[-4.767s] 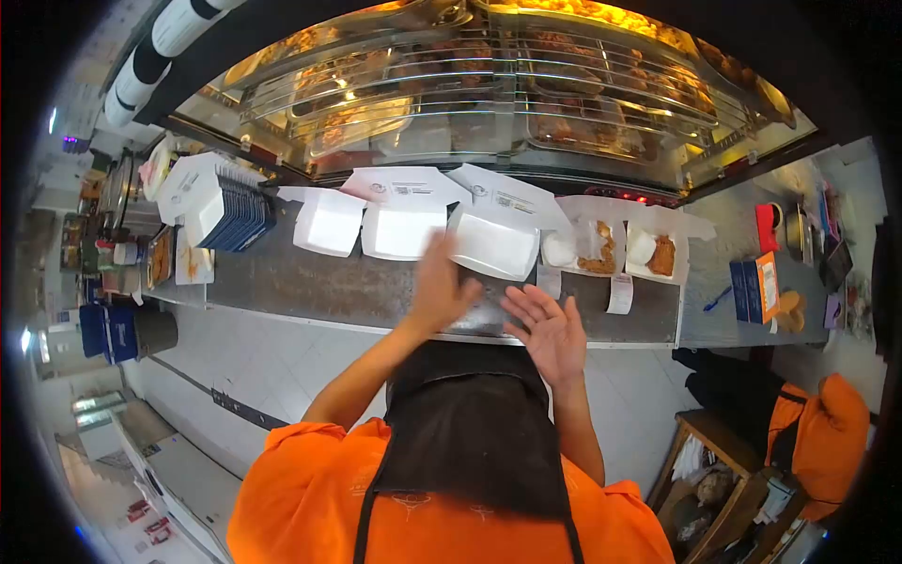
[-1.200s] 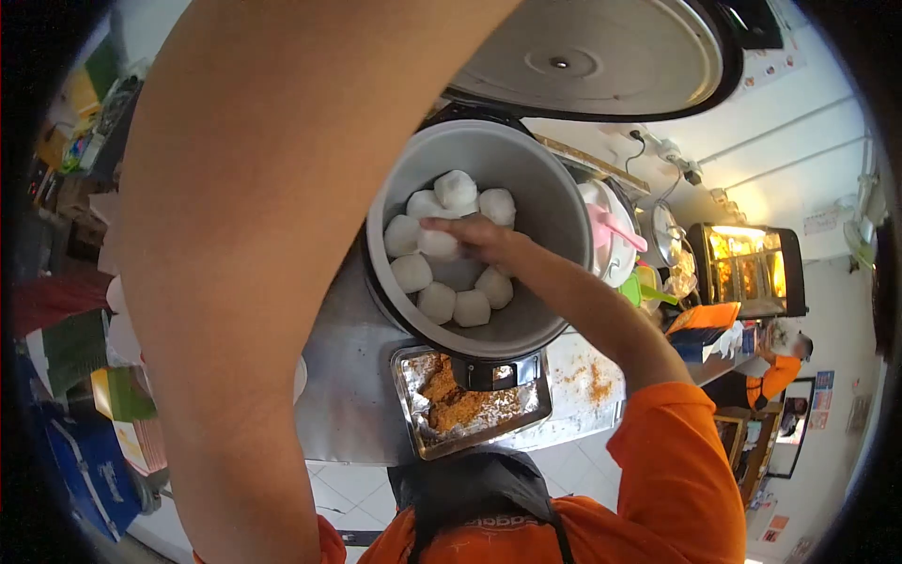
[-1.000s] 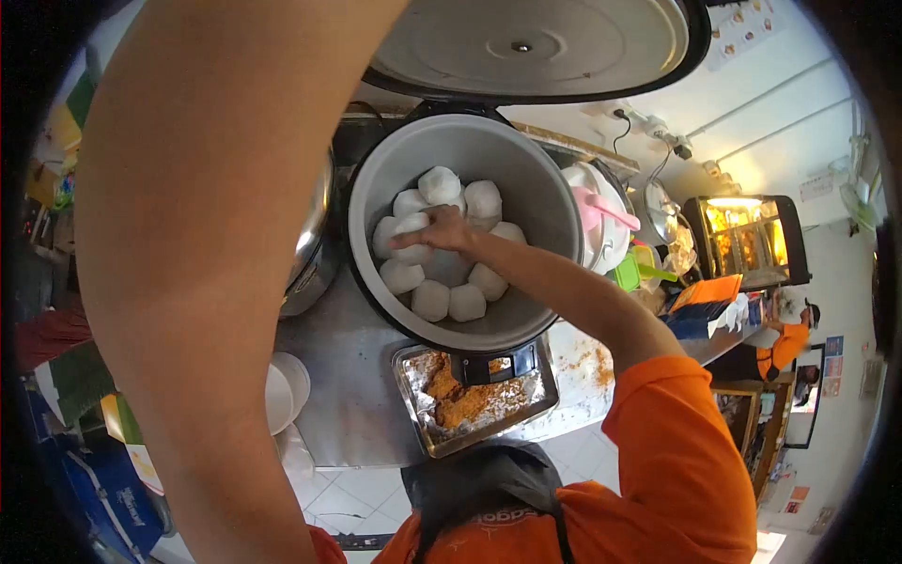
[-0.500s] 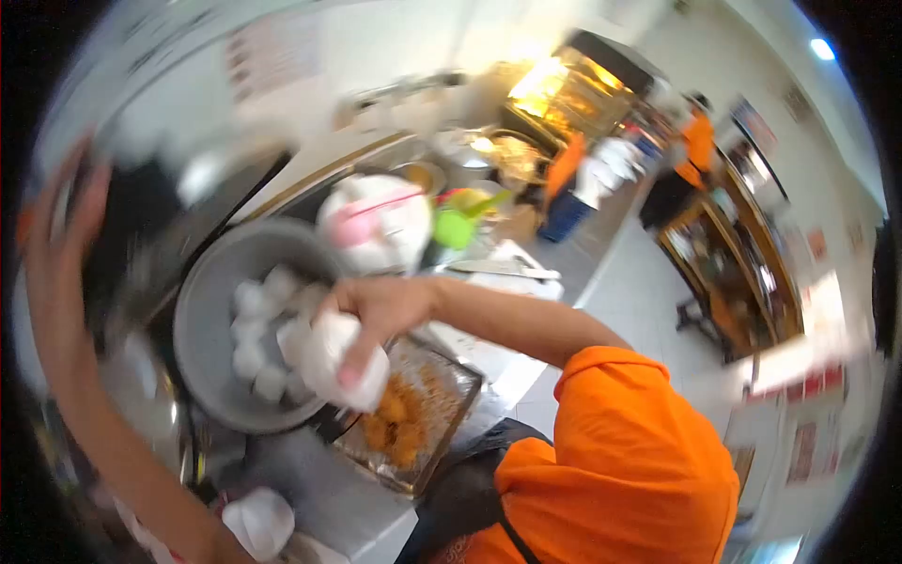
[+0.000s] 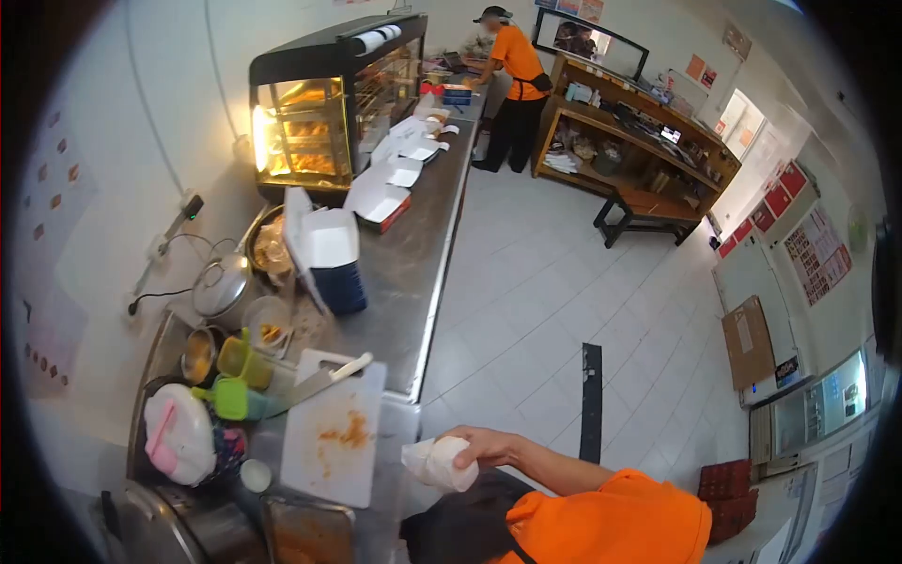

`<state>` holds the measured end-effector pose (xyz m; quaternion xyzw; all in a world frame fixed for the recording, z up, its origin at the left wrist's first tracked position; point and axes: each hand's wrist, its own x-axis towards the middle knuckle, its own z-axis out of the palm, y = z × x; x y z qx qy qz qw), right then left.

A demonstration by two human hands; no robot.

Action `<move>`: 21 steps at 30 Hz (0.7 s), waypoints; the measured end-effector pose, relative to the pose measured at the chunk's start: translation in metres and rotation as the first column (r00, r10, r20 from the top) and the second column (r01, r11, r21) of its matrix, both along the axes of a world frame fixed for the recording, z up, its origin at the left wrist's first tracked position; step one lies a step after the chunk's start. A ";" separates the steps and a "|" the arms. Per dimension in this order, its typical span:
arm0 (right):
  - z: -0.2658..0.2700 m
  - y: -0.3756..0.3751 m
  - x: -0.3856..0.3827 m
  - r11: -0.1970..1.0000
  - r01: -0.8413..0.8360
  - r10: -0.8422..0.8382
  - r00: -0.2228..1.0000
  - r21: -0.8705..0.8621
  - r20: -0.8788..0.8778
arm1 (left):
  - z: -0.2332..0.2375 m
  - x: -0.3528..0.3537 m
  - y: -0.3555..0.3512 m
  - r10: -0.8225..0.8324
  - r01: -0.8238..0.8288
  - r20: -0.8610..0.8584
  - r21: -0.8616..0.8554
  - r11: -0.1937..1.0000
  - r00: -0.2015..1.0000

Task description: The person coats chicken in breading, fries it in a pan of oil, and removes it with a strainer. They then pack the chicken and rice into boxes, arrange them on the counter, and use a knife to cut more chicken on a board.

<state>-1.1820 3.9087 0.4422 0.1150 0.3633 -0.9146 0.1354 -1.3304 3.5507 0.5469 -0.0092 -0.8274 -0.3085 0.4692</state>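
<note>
My right hand (image 5: 481, 446) is closed around a white bundle (image 5: 447, 462), which looks like wrapped paper or plastic, in front of the dark apron. Its contents are hidden. To the left, a white cutting board (image 5: 324, 461) with orange crumbs lies on the metal counter (image 5: 406, 362). A knife (image 5: 319, 383) rests across the board's top end. Below the board is the edge of a metal tray (image 5: 310, 531). My left hand is out of view.
Beside the board stand green containers (image 5: 231, 399), a rice-cooker-like white pot (image 5: 178, 434) and a lidded pot (image 5: 223, 284). Farther along are an open box (image 5: 336, 273), white-lined cartons (image 5: 381, 199) and a lit food warmer (image 5: 303, 132). Another person (image 5: 515, 85) stands at the counter's far end.
The view has swung to the right, so the grey bowl of white bundles and my left arm have left the frame. My right hand is now away from the bowl, still holding white material.
</note>
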 end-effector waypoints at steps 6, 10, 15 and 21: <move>-0.013 0.147 -0.012 0.976 -0.177 0.191 0.977 0.130 -0.097 | -0.116 0.049 0.285 -0.925 0.025 0.317 0.947 0.319 -0.208; -0.009 0.243 -0.042 0.920 -0.275 0.285 0.958 0.279 0.005 | -0.156 0.033 0.390 -0.923 0.158 0.289 0.954 0.255 -0.255; -0.055 0.414 -0.128 0.834 -0.354 0.410 0.911 0.424 -0.047 | -0.164 -0.046 0.557 -0.882 0.226 0.315 0.943 0.246 -0.350; -0.048 0.625 -0.243 0.759 -0.375 0.351 0.924 0.532 0.151 | -0.208 -0.154 0.740 -0.905 -0.041 0.107 0.990 0.135 -0.411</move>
